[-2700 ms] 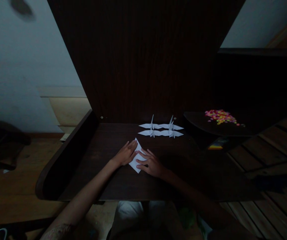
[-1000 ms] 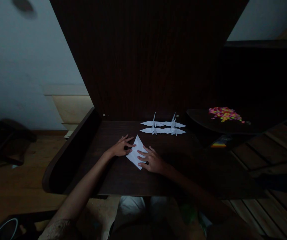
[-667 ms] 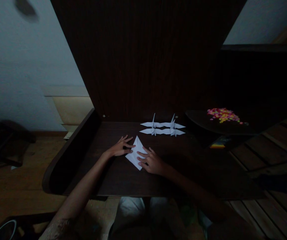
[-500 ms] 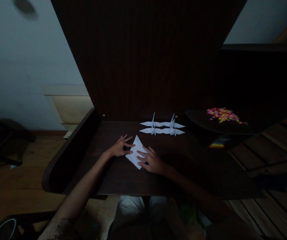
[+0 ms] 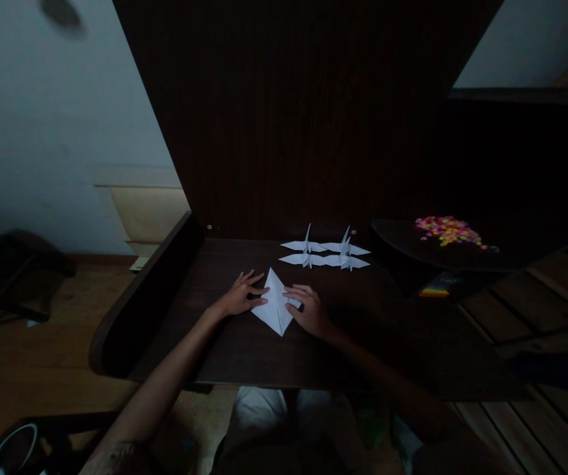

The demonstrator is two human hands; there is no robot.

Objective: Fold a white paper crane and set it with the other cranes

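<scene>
Folded paper: the white kite-shaped sheet [image 5: 274,309] is lying flat mid-desk, taking the clock's centre, its tip pointing to 12 and a crease running down towards 6
Left hand: from 9 o'clock the left hand [image 5: 238,295] is fanning its fingers wide, thumb and forefinger touching the paper's edge
Right hand: from 3 o'clock the right hand [image 5: 310,311] is keeping its fingers narrow, fingertips resting on the paper, the thumb standing apart from them
Paper cranes: between 1 and 2 o'clock, near the paper, four white cranes [image 5: 330,260] are sitting in two rows, crowding that side
Confetti heap: at 2 o'clock, well apart, small bright pieces [image 5: 448,229] are lying on a curved shelf [image 5: 395,245]
Striped thing: a yellow-and-orange item [image 5: 435,292] is showing under that shelf, too dim for me to name
Back panel: dark wood [image 5: 284,132] is rising at 12, closing the desk behind the cranes
Side rail: a raised board [image 5: 140,300] is walling off 9 o'clock, well beyond the left hand
Desk: its dark surface [image 5: 244,359] is stretching from the paper to the front edge at 6, the person's knees showing below
</scene>
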